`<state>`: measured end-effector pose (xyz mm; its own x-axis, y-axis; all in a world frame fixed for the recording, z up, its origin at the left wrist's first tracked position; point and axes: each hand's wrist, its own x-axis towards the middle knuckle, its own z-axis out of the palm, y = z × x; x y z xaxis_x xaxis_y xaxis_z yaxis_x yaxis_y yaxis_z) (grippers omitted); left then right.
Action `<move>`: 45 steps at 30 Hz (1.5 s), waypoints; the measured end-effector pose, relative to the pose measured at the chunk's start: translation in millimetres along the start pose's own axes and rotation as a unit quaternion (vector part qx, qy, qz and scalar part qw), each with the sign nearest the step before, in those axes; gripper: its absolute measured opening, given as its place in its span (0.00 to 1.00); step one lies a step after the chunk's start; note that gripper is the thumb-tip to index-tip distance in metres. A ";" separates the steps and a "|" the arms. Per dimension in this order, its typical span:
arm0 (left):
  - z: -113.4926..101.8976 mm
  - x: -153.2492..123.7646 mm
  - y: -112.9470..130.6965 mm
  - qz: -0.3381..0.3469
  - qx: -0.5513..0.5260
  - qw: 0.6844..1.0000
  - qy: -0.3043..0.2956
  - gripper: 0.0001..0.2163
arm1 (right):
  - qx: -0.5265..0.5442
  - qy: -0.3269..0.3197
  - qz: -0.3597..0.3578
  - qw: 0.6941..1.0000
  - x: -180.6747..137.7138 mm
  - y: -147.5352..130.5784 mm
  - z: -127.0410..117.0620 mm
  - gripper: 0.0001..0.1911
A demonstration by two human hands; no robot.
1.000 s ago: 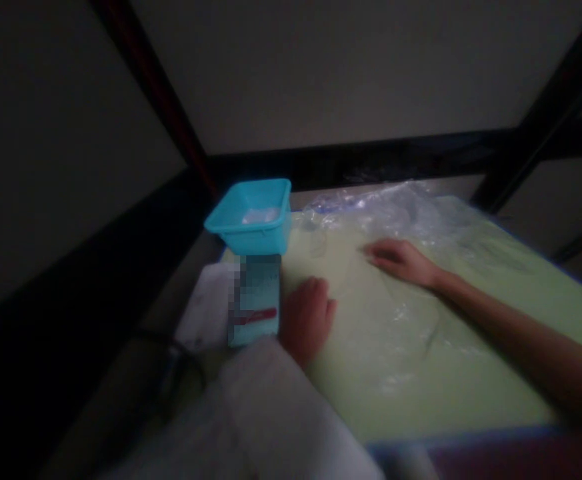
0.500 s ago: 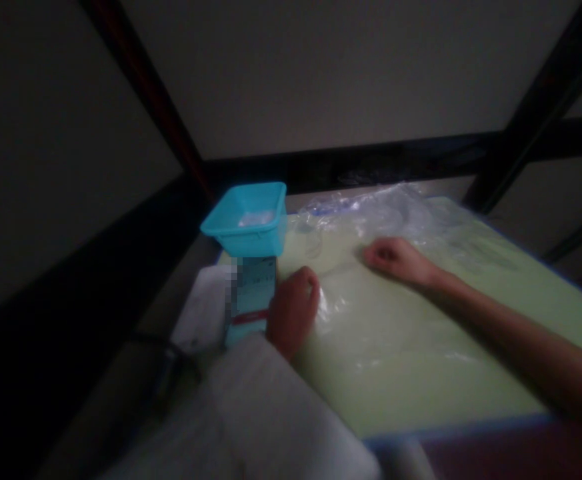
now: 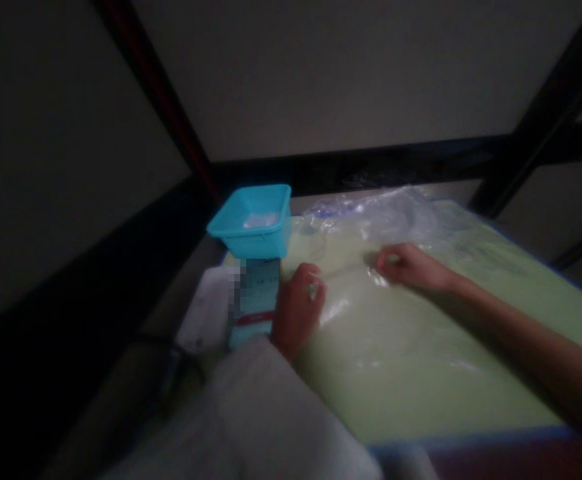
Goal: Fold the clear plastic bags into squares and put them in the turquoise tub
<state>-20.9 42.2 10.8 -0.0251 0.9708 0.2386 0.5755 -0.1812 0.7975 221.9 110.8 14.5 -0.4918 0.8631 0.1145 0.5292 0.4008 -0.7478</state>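
A clear, glossy plastic sheet [image 3: 371,347] lies across the yellow-green table, with wrinkles and bright reflections; whether it is a bag, I cannot tell. My left hand [image 3: 299,310] is closed in a pinch at its left part, thumb and fingers curled over the film. Farther right, my right hand [image 3: 413,266] also pinches the film, its thumb and forefinger meeting in a ring. Between the two hands a faint line or fold runs through the plastic. The picture is dim and a little blurred.
A turquoise plastic basket [image 3: 253,241] with something pale inside stands at the back left. Before it lies a phone-like light-blue panel [image 3: 255,318] with a red band, beside a white object [image 3: 205,310]. Crumpled clear plastic [image 3: 401,207] lies along the table's far edge.
My right hand has shifted slightly right, a little farther from my left. The fingers of my left hand have loosened slightly. The whole view has moved a little.
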 end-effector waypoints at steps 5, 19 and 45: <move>-2.5 -0.6 4.4 0.003 -0.077 0.997 0.027 0.07 | 0.082 0.010 0.032 0.996 -2.6 -3.1 1.1 0.08; -4.0 4.8 1.1 -0.018 -0.150 0.986 0.071 0.10 | 0.137 -0.007 0.063 0.988 -11.2 -11.8 -9.2 0.13; 17.9 -12.5 -4.0 0.290 0.217 0.896 -0.258 0.23 | -0.156 0.048 -0.164 0.973 -7.9 -0.9 31.6 0.15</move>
<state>-8.3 33.6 -5.3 0.6977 0.6970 0.1655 0.6360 -0.7089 0.3048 203.5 94.0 -6.4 -0.6101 0.6921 0.3857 0.5463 0.7200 -0.4279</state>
